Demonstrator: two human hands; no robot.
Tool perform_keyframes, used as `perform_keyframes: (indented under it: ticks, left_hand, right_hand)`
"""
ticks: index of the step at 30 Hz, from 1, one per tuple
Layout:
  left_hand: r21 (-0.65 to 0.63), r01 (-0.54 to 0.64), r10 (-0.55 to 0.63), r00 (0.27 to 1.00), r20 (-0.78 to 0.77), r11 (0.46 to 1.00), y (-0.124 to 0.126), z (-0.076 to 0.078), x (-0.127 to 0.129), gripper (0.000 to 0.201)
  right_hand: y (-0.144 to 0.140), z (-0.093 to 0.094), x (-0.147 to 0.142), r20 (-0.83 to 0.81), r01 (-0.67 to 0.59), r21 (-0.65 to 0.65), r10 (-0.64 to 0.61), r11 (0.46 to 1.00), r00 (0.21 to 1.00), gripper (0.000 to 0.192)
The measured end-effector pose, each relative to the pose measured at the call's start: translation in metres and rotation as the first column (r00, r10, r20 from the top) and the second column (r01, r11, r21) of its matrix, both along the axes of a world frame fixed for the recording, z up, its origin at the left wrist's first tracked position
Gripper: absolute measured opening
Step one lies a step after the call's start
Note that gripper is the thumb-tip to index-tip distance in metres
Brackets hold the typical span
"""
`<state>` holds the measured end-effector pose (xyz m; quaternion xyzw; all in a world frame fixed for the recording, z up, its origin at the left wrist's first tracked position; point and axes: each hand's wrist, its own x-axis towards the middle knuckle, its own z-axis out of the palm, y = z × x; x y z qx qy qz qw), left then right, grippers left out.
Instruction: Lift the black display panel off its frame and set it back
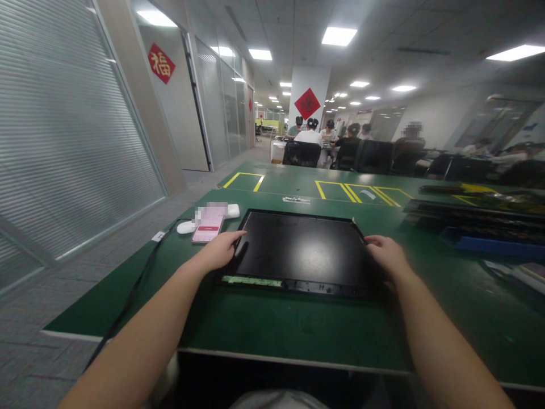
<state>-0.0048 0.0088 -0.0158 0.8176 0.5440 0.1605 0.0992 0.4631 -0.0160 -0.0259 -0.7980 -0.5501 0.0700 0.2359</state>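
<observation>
A black flat display panel point(298, 247) lies in front of me, with a green circuit strip point(252, 281) along the left part of its near edge. My left hand point(221, 250) grips its left edge, thumb on top and the other fingers mostly hidden beneath. On the opposite side, my right hand point(387, 255) is closed on the right edge, its fingertips partly out of sight. Whether the panel rests fully on the green table point(306, 324) or is slightly raised, I cannot tell.
Left of the panel lie a phone point(208, 226), white rounded objects point(186, 228) and a black strap point(145, 275). Yellow tape outlines point(353, 193) mark the far tabletop. Dark panels point(460, 221) and a blue tray point(481, 241) are at right. Several people sit at tables beyond.
</observation>
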Motion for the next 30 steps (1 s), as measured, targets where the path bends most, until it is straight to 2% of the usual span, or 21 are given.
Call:
perform_keyframes:
  ticks: [3, 5, 12, 18, 25, 30]
  left_hand:
    - [0.002, 0.004, -0.004, 1.0, -0.016, 1.0, 0.0, -0.001, 0.001, 0.062]
    - [0.002, 0.007, -0.007, 0.999, -0.032, 1.0, 0.001, -0.002, 0.001, 0.063]
    - [0.011, 0.042, -0.042, 0.999, -0.003, 0.999, 0.004, -0.006, -0.002, 0.064]
    - [0.005, 0.063, -0.063, 0.995, 0.079, 0.998, 0.004, -0.005, -0.002, 0.06]
    - [-0.026, 0.053, -0.05, 0.993, 0.107, 0.998, 0.003, -0.002, -0.002, 0.052]
    - [-0.026, 0.066, -0.063, 0.992, 0.112, 0.997, 0.003, -0.001, -0.002, 0.049]
  right_hand:
    - [0.002, -0.004, 0.005, 0.002, 0.022, -0.096, -0.022, 0.995, 1.0, 0.045]
    - [0.003, -0.007, 0.006, 0.03, 0.014, -0.111, -0.01, 0.994, 1.0, 0.044]
    - [0.005, -0.012, 0.006, 0.028, -0.016, -0.098, 0.018, 0.995, 0.999, 0.04]
    - [0.006, -0.015, 0.008, -0.002, -0.018, -0.075, 0.018, 0.997, 1.0, 0.036]
    - [0.01, -0.021, 0.014, -0.054, -0.037, -0.111, 0.031, 0.993, 0.998, 0.042]
    - [0.01, -0.023, 0.016, -0.053, -0.047, -0.071, 0.044, 0.996, 0.998, 0.041]
